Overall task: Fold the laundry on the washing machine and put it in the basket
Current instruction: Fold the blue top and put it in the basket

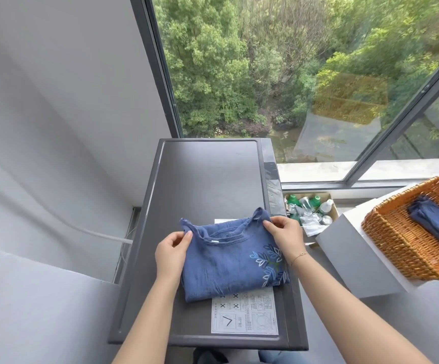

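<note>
A blue top (228, 261) with pale leaf embroidery lies partly folded on the dark grey washing machine lid (207, 179), over a white instruction sticker. My left hand (172, 248) pinches its left shoulder edge. My right hand (282, 229) pinches the right shoulder strap, lifting it slightly. At the right, a wicker basket (397, 248) sits on a white box and holds a folded dark blue garment (436, 224).
A cardboard box of bottles (310, 208) stands on the floor between the machine and the white box (354, 261). A large window rises behind the machine. A grey wall and a white hose (102, 235) are at the left.
</note>
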Demonstrator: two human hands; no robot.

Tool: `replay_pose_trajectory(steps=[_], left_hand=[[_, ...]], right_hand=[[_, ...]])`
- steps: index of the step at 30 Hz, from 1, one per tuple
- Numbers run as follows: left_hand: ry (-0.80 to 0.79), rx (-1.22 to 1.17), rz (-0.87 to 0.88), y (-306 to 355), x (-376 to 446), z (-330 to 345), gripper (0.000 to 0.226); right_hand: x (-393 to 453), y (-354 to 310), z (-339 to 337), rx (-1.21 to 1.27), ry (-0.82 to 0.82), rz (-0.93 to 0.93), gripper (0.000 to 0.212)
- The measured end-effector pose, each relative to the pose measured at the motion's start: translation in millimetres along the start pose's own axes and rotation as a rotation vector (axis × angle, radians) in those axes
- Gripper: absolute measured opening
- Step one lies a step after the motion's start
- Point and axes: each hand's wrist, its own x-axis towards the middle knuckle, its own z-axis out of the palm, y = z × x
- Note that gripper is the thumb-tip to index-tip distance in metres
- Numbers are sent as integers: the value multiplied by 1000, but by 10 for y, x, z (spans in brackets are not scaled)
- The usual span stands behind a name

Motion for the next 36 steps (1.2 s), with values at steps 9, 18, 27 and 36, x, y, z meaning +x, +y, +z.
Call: replay_pose_trajectory(steps=[9,18,27,36], left_hand=[[9,57,-173,-98,189,2,11],[11,74,-256,-347,-34,-161,36],[-404,-268,-461,-20,-180,-17,31],[-439,-63,-103,29,-236,100,21]], right_hand=[[188,17,35,22,-57,144,12],[-352,201,-147,89,-13,169,18],[-431,-15,-82,251,-262,388,31],[-787,78,-234,577,-147,338,18]])
